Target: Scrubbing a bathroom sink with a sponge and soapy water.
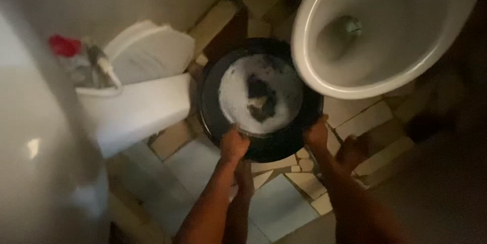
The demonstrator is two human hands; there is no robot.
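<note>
A black round bucket with foamy white water and a dark lump in the middle stands on the tiled floor next to the toilet bowl. My left hand grips the bucket's near rim on the left. My right hand grips the near rim on the right. Both arms reach down from the bottom of the view. My feet show below the bucket.
A white toilet bowl fills the upper right. A white cistern with its lid set askew stands at the left, with a red cap and a hose fitting beside it. The floor is broken mosaic tile.
</note>
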